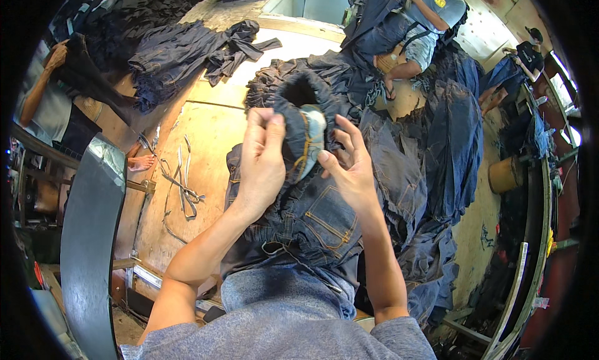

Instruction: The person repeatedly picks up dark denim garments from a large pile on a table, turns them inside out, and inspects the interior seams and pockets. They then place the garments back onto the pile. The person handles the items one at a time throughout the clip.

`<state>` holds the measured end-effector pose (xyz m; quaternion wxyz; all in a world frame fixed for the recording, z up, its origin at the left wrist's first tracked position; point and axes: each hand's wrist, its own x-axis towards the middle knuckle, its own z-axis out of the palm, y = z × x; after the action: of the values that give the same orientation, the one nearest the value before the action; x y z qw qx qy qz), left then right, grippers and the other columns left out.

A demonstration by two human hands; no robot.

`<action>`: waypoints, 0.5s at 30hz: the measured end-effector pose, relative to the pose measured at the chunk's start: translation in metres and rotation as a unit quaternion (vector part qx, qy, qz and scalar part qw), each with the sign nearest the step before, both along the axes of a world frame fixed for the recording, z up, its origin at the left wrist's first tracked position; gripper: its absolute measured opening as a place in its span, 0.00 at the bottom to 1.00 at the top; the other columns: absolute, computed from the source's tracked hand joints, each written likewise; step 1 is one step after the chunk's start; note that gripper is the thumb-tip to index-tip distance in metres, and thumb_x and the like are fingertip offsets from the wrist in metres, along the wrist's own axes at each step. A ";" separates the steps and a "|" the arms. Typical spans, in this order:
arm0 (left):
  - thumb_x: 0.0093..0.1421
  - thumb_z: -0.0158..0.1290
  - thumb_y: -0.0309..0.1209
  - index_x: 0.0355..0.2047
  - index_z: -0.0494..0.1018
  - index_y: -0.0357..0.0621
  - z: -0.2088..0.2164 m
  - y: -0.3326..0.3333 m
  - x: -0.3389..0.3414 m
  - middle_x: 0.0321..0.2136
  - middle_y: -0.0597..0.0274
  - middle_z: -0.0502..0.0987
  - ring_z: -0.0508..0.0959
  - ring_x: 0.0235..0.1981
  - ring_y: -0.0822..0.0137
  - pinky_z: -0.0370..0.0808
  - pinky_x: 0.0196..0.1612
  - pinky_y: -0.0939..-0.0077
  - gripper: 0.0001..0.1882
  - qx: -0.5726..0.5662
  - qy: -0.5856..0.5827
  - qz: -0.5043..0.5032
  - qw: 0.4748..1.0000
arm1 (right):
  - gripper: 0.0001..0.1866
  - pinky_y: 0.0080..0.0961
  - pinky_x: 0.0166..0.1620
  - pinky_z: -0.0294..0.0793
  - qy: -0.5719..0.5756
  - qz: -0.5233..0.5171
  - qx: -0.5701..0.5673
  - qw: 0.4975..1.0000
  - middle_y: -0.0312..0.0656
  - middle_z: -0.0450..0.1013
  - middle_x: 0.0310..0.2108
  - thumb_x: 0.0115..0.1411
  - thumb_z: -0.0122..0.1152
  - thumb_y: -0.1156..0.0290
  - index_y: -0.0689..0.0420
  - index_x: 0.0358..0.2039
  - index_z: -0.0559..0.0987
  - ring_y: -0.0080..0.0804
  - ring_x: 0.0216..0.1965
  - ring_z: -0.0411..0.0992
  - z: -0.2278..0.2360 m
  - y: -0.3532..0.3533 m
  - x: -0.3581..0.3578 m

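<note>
A dark denim garment point(292, 126) is held up in front of me, its gathered opening facing up. Inside the opening, a light blue patch point(315, 132) shows, with loose orange thread point(306, 151) along it. My left hand point(263, 157) is closed on the opening's left side, thumb pressed to the cloth. At the right side, my right hand point(352, 166) has its thumb against the edge and its fingers bent; part of its grip is blurred. Below, more dark denim with an orange-stitched pocket point(327, 216) and a pale drawstring point(273, 247) lies over my lap.
Piles of dark denim point(437, 154) lie to my right and at the far left. Pale cords point(184, 185) are strewn on the wooden floor point(199, 129). A black curved panel point(93, 247) stands at left. Other people sit at far right point(430, 23) and left point(47, 104).
</note>
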<state>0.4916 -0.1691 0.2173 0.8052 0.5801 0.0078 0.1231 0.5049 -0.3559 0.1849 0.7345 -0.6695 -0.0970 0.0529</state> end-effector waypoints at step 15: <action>0.83 0.48 0.30 0.49 0.64 0.44 -0.017 -0.016 -0.053 0.37 0.72 0.68 0.63 0.33 0.83 0.64 0.35 0.83 0.05 0.030 -0.043 0.006 0.999 | 0.19 0.16 0.47 0.72 0.027 -0.053 -0.113 0.992 0.27 0.79 0.43 0.82 0.53 0.70 0.63 0.67 0.78 0.12 0.41 0.70 -0.009 -0.021 0.019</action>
<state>0.4382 -0.1847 0.2004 0.7859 0.5984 -0.0274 0.1533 0.5241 -0.3767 0.1762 0.6580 -0.7510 -0.0345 0.0429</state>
